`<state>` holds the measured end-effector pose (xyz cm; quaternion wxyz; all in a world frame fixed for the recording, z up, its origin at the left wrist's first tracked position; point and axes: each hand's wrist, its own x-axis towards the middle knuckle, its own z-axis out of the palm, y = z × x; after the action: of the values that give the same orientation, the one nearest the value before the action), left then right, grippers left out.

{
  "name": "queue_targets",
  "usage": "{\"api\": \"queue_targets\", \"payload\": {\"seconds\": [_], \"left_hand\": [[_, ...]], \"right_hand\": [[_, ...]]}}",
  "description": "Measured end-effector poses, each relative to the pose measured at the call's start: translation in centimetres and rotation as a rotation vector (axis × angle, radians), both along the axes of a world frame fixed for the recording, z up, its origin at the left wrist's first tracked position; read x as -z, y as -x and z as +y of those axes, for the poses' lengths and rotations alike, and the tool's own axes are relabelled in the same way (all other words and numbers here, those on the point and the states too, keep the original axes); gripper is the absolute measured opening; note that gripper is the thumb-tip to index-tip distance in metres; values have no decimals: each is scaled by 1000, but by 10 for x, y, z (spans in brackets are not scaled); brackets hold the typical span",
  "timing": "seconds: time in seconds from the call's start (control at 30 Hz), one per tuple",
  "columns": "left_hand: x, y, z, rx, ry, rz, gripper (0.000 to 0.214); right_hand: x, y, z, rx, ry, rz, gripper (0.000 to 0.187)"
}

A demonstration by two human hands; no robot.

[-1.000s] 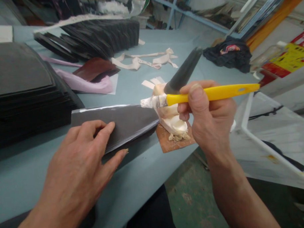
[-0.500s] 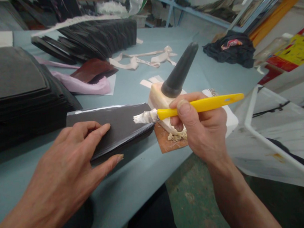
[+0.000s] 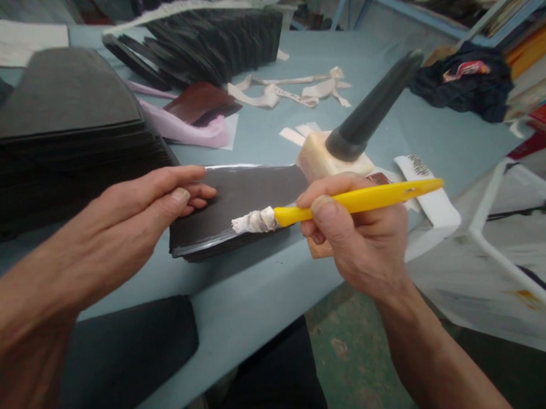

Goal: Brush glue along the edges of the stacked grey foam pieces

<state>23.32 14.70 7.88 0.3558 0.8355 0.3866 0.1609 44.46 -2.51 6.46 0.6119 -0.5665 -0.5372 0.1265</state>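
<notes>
My right hand (image 3: 359, 231) is closed round a yellow-handled brush (image 3: 366, 198) whose bristles are caked white. The brush tip is over the near edge of a stack of black panels (image 3: 250, 190); whether it touches cannot be told. White wet-looking streaks run along the top panel's far and near edges. At the left end of that stack, my left hand (image 3: 156, 202) lies with fingers stretched and nothing gripped. Behind my right hand stands a cream block-shaped container (image 3: 313, 152) with a dark tapered cone (image 3: 372, 108) rising from it.
A tall pile of black panels (image 3: 72, 98) stands at the left, with a fanned row of black pieces (image 3: 222, 45) behind. One black panel (image 3: 134, 346) lies near the front edge. Pale strips (image 3: 291, 93) are scattered mid-table. A white bin (image 3: 503, 268) is at the right.
My left hand has shifted up and flattened at the stack's left end. The brush has moved left along the near edge. The view has shifted, showing the front black panel more fully.
</notes>
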Motion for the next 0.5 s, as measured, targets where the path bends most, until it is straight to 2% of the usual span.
{"api": "queue_targets", "payload": {"seconds": [0.23,0.5], "left_hand": [[-3,-8,-6,-2,-23,10,60],[-2,-8,-5,-13,-40,-11,56]], "right_hand": [[7,-3,2,-31,23,11,28],[4,9,9,-78,29,24,28]]}}
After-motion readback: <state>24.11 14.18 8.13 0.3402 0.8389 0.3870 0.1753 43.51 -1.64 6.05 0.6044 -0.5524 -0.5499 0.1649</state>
